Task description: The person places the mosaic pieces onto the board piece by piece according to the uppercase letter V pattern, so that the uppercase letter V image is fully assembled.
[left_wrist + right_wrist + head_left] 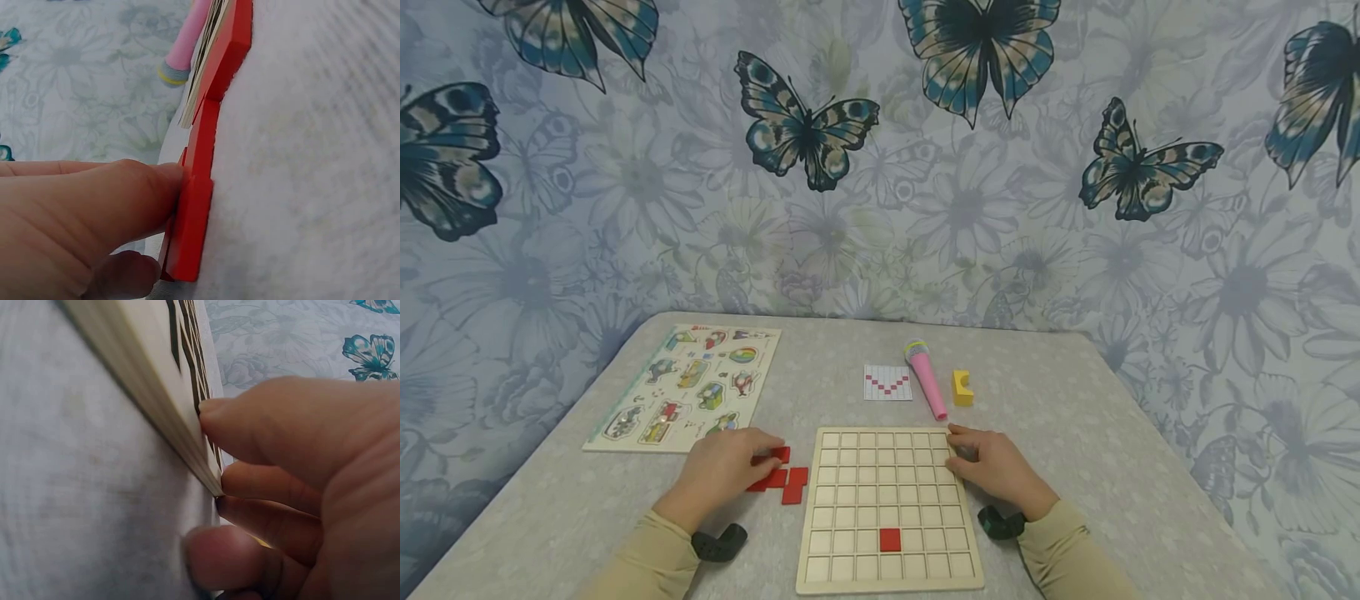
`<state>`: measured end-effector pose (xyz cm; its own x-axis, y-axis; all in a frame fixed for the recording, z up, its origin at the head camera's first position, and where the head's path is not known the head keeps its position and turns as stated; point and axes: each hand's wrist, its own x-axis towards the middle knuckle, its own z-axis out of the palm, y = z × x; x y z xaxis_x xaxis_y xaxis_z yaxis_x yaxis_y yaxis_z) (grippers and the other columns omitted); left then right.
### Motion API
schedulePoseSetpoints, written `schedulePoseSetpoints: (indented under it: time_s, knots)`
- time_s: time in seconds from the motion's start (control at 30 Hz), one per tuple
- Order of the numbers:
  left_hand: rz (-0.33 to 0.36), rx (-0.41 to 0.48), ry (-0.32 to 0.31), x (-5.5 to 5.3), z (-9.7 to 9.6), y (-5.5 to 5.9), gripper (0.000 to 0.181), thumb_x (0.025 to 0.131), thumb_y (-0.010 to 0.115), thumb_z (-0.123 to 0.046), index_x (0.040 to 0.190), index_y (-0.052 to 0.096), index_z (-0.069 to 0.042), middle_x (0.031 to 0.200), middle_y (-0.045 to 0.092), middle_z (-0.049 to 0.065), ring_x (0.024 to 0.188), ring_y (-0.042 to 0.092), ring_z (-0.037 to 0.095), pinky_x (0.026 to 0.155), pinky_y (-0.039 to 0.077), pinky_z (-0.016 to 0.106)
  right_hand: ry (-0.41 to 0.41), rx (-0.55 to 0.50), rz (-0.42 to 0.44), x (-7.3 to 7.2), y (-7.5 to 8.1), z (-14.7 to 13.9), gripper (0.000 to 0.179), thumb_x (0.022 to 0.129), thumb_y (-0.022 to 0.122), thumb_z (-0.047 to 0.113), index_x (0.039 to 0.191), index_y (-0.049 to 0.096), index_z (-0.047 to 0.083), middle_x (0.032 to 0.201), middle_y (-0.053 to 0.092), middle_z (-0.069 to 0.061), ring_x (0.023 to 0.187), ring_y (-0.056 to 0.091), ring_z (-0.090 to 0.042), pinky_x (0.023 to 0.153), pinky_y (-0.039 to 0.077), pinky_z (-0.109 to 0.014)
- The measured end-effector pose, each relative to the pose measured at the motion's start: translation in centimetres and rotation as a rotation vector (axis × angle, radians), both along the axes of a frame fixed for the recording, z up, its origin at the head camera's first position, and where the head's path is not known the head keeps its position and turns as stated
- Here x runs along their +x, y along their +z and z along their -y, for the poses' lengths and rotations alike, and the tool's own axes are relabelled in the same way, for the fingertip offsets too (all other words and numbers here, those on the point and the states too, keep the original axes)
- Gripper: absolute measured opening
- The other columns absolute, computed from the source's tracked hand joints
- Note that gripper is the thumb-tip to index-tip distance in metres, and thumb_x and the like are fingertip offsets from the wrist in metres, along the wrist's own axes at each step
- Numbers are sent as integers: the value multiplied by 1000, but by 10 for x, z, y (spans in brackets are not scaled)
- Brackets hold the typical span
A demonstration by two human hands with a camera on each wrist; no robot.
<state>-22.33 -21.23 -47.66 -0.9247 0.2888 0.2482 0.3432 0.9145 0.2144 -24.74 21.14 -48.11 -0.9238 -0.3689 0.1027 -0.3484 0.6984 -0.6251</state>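
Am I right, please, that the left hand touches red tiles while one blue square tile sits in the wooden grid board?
In the head view, the square tile in the pale wooden grid board is red, not blue; the left hand does touch red tiles.

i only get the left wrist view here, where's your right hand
Observer: The right hand is at the far right corner of the board, touching it.
Operator: i just see that board edge-on, anything in its grid
Observer: One red tile, in the middle column, second row from the near edge.
Operator: ok and what's left of the pink mic
Observer: A small card, lying flat and printed with a red V pattern.
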Motion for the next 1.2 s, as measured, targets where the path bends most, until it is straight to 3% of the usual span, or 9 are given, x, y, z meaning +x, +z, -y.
schedulePoseSetpoints:
  time_s: [0.23,0.7,1.0,1.07,1.13,1.2]
  knots:
    - [8,31,10,0,0,0,33,81,88,-30,112,80,-22,106,78,-5,93,75,21,71,58,40,1,2,-5,0,0,0,44,93,77,22,132,69,4,145,61,-13,51,24,-5,52,33,-23]
    - [-81,68,-11,1,-6,-2,29,82,87,-34,110,80,-26,103,76,-8,78,69,8,64,52,29,6,2,6,0,-1,-1,46,94,76,25,134,68,5,146,60,-13,50,23,-5,51,33,-23]
    - [-22,95,-25,6,-17,1,26,83,86,-33,108,80,-27,98,74,-12,67,53,-2,57,43,21,-2,11,-3,0,-1,0,44,94,76,23,133,69,6,145,61,-12,56,28,-7,55,33,-24]
    - [-8,113,-29,7,-19,2,26,83,86,-32,108,81,-27,97,73,-13,65,49,-3,55,41,20,-7,27,-16,0,0,0,43,93,76,23,133,69,6,145,61,-11,62,38,-6,59,36,-23]
    - [-5,124,-29,9,-22,2,26,83,87,-31,108,81,-27,97,73,-14,64,47,-3,55,40,20,-11,45,-32,0,0,1,43,93,76,23,132,70,6,144,62,-10,81,53,-6,69,39,-23]
    - [-9,138,-31,10,-25,3,26,83,87,-32,107,81,-28,97,73,-15,63,46,-4,54,39,20,-10,52,-38,0,1,1,43,93,76,23,132,70,5,144,62,-10,93,57,-11,73,40,-24]
